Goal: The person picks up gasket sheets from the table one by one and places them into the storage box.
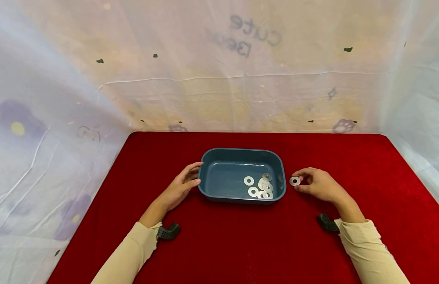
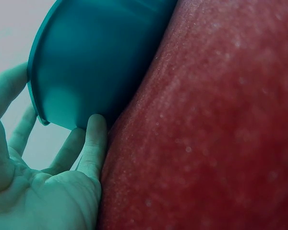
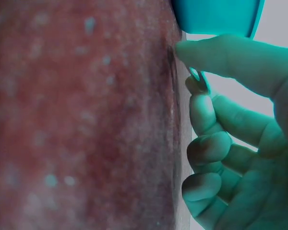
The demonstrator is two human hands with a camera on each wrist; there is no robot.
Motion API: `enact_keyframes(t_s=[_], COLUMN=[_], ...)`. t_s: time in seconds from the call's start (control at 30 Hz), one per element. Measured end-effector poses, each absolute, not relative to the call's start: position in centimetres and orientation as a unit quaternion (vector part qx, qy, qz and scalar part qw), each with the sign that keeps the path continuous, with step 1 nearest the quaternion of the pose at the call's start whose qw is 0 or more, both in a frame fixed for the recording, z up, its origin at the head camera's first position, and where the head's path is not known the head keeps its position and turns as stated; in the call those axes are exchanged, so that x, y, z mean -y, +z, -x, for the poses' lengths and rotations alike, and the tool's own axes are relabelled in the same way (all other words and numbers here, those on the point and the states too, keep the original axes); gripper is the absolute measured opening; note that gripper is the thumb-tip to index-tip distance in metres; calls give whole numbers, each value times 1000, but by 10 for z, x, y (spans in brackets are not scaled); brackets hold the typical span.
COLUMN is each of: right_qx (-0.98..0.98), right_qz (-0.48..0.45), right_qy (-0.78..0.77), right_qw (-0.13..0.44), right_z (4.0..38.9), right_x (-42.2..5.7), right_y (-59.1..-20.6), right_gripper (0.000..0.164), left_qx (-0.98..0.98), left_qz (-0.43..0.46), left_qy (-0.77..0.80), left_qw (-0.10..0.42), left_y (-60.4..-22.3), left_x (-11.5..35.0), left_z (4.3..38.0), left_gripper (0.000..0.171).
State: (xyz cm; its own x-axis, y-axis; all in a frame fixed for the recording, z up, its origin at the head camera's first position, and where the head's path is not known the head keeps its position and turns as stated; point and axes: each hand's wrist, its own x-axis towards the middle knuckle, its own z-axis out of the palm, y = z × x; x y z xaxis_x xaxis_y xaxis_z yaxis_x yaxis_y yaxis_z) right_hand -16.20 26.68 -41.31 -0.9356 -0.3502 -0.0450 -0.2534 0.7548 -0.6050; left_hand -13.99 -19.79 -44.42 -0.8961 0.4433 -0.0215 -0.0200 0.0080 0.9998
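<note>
A blue-grey rectangular basin (image 1: pixel 223 197) sits mid-table, with several flat metal washers (image 1: pixel 249 181) lying in its right half, some overlapping. My left hand (image 1: pixel 179 187) touches the basin's left end. In the left wrist view, the extended fingers (image 2: pixel 95 139) rest against the basin's outer wall (image 2: pixel 96 62). Just right of the basin, my right hand (image 1: pixel 320 184) pinches one metal washer (image 1: pixel 295 181) between thumb and fingers. That washer (image 3: pixel 199 80) shows edge-on in the right wrist view, partly hidden by the fingers, while the other fingers curl toward the palm.
A red cloth (image 1: pixel 205 244) covers the table. Pale printed curtains (image 1: pixel 205 98) hang behind it and at both sides. A dark device (image 1: pixel 168 231) is worn at the left wrist and another dark device (image 1: pixel 327 222) at the right wrist.
</note>
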Motion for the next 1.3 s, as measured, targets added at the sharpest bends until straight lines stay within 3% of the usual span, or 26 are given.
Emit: enact_keyframes(t_s=[1.3], right_qx=[-944], right_qz=[125], right_qy=[-304], right_qw=[16], right_z=[157], right_x=[-288], right_y=[-385], right_gripper=[35], left_qx=[-690], left_qz=[-147], left_qy=[689], left_qw=[168], left_y=[-442], left_x=[197], left_z=[139], left_gripper=[58])
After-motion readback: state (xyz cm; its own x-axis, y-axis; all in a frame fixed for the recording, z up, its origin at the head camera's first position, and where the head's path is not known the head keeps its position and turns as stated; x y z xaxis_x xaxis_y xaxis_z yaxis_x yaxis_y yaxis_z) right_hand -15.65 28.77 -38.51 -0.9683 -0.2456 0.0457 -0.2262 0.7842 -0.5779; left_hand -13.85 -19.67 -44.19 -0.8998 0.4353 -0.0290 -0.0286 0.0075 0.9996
